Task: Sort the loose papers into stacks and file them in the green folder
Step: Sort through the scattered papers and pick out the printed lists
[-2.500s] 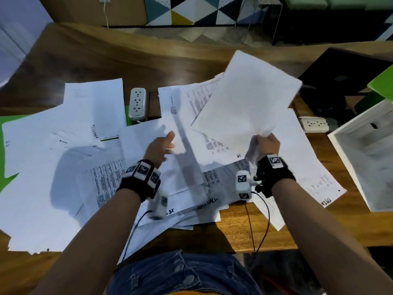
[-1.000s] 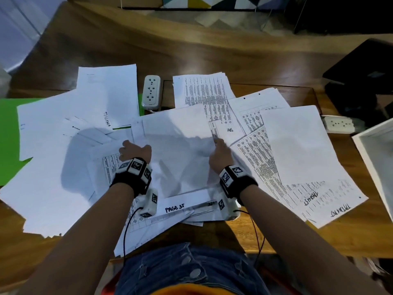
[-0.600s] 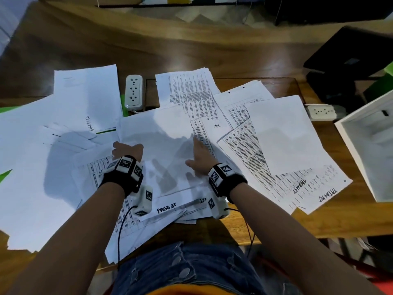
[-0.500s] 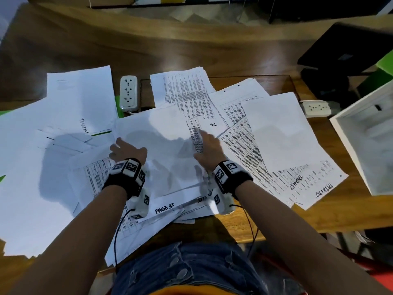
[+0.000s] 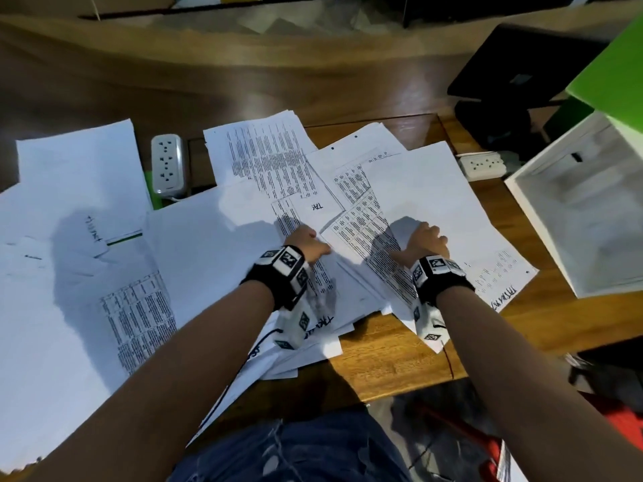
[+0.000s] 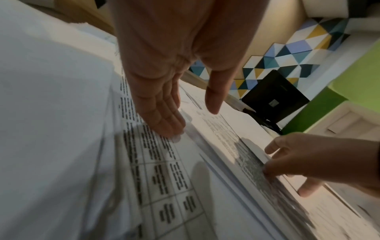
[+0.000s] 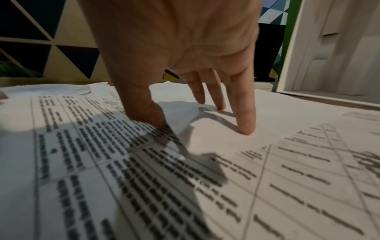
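Loose papers [image 5: 222,245] are seen spread over most of the tabletop [image 5: 393,356], several overhanging its near edge. The left hand [image 5: 306,243] is laid on a printed sheet mid-pile, fingers straight and flat, gripping nothing. The right hand [image 5: 426,240] is planted just beside it, thumb and extended fingertips [image 7: 245,128] pressed on a blank sheet [image 5: 428,189] toward the right edge, where bare wood is left before a white box [image 5: 584,210]. A power strip [image 5: 167,165] is flanked by sheets near the far edge.

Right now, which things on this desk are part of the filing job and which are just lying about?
Job:
papers
left hand, flat on them
right hand, fingertips on a blank sheet
green folder, mostly buried

Lying about:
power strip
second strip
white box
black device
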Available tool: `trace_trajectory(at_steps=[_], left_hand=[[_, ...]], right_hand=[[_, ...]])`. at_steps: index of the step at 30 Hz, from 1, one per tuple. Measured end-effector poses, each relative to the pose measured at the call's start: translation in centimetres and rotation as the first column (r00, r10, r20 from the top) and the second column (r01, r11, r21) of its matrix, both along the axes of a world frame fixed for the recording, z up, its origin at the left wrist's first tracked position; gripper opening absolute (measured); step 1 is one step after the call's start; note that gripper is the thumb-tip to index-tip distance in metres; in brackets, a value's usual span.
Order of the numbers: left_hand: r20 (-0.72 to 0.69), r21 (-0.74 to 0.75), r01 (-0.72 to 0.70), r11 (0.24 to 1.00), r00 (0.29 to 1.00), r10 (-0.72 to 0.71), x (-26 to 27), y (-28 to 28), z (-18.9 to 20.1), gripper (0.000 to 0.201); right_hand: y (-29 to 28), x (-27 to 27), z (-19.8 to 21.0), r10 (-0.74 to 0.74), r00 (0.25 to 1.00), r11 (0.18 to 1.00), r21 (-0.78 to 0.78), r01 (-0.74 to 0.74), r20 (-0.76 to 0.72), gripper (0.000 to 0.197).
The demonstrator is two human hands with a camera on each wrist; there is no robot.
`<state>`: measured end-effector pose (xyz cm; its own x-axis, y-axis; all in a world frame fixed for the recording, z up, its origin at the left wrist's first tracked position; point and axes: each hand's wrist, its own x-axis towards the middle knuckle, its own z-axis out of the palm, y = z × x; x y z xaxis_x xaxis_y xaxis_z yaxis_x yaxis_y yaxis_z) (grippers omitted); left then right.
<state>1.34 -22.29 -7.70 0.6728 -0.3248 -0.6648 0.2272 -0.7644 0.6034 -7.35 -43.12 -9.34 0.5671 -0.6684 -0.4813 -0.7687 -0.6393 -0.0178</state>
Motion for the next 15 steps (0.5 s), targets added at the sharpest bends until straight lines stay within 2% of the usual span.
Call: trace_trajectory(at_steps=[1, 3, 5, 6, 8, 10, 13, 15], left_hand=[[-0.017, -0.006, -0.012, 1.0, 1.0, 0.012, 0.1, -0.6, 0.0, 0.051], [-0.071, -0.047, -0.056, 0.997, 0.996, 0.053, 0.4, -1.3, -0.1, 0.032], [-0.178, -0.11, -0.163, 0.981, 0.974, 0.142, 0.7, -1.9, -0.4, 0.015], [-0.211, -0.123, -0.211, 0.97, 0.96, 0.182, 0.8, -2.1, -0.8, 0.016], [-0.186, -0.115, -0.269, 0.956, 0.951, 0.245, 0.8, -2.6, -2.5, 0.024], [-0.191, -0.125, -0.297, 0.947, 0.944, 0.271, 0.7, -3.4, -4.2, 0.02], [-0.254, -0.108, -0.321, 0.941, 0.924, 0.286, -0.2, -3.9, -2.3, 0.04], [-0.287, -0.081, -0.327, 0.941, 0.912, 0.292, -0.6, -4.1, -1.5, 0.035]], right_hand=[[-0.1, 0.2, 0.0, 0.017, 1.0, 1.0, -0.007, -0.017, 0.004, 0.098], [0.0, 0.4, 0.1, 0.056, 0.998, 0.998, -0.028, -0.056, -0.012, 0.095], [0.1, 0.6, 0.2, 0.096, 0.995, 0.994, -0.058, -0.098, -0.037, 0.087], [0.2, 0.6, 0.2, 0.11, 0.993, 0.991, -0.077, -0.113, -0.047, 0.08], [0.1, 0.4, 0.0, 0.145, 0.989, 0.981, -0.123, -0.149, -0.042, 0.063], [-0.4, 0.2, 0.1, 0.144, 0.989, 0.979, -0.148, -0.14, 0.019, 0.046], [-1.6, 0.3, 0.9, 0.1, 0.992, 0.989, -0.119, -0.09, 0.079, 0.035], [-2.1, 0.6, 1.4, 0.077, 0.996, 0.992, -0.1, -0.071, 0.053, 0.029]])
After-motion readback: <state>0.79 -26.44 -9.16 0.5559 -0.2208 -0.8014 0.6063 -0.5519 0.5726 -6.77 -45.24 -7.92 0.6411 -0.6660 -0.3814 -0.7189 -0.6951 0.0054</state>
